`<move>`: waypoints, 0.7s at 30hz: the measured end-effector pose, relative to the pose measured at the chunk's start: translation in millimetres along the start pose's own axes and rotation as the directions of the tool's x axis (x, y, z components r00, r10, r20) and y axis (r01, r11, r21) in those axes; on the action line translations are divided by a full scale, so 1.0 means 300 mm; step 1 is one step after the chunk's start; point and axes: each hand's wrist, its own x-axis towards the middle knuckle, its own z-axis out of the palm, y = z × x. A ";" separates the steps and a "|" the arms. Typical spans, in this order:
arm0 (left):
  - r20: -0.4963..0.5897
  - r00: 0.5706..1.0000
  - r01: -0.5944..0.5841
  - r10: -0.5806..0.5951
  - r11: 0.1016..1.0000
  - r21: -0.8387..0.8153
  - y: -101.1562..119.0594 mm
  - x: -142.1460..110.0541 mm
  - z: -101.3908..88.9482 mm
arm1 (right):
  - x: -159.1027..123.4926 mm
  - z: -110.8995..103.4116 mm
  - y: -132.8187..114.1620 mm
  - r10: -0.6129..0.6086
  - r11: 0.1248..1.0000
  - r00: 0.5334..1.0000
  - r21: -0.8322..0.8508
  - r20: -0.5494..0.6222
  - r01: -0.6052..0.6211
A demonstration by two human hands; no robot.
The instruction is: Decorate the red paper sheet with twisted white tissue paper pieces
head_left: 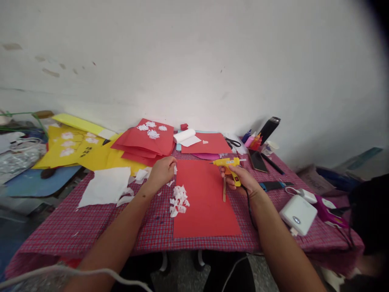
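Observation:
My right hand [243, 180] is wrapped round the handle of a yellow hot glue gun [223, 162], its nozzle pointing left above a red paper sheet [206, 202]. A thin wooden stick [224, 190] hangs down by the fingers of the same hand. My left hand [162, 172] is closed in a pinch at the sheet's upper left edge, with a small piece of white paper [175, 170] at the fingertips. A heap of torn white paper pieces [180, 200] rests on the sheet's left edge, below that hand.
Left lie a white paper sheet [105, 186], scraps and yellow cards [68, 146]. Behind are red cards with white paper flowers [152, 134], a white paper roll [184, 135] and scissors [233, 142]. Right: glue bottles [256, 141], a phone [257, 161], a cutter [273, 185] and a white power bank [298, 215].

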 end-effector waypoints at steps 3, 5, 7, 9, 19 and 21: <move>-0.047 0.997 0.069 -0.069 0.998 0.002 -0.007 0.002 -0.021 | -0.007 -0.002 -0.003 0.010 0.998 0.999 -0.062 -0.030 -0.011; -0.062 0.995 0.084 -0.083 0.996 0.016 -0.006 0.003 -0.034 | -0.016 0.002 -0.009 0.025 0.997 0.999 -0.075 -0.034 -0.027; -0.067 0.994 0.092 -0.090 0.995 0.027 -0.001 0.003 -0.042 | -0.025 0.008 -0.015 0.021 0.998 0.999 -0.053 -0.026 -0.022; -0.076 0.992 0.106 -0.104 0.994 0.020 0.004 0.004 -0.045 | -0.032 0.015 -0.019 0.023 1.000 1.000 -0.008 -0.008 -0.023; -0.313 0.947 0.074 -0.079 0.997 -0.027 0.002 0.022 -0.034 | -0.016 0.039 0.002 -0.010 0.998 1.000 0.054 -0.015 0.011; -0.322 0.945 0.046 -0.047 0.999 -0.011 0.003 0.026 -0.031 | -0.016 0.041 0.005 -0.026 0.998 1.000 0.059 -0.013 0.026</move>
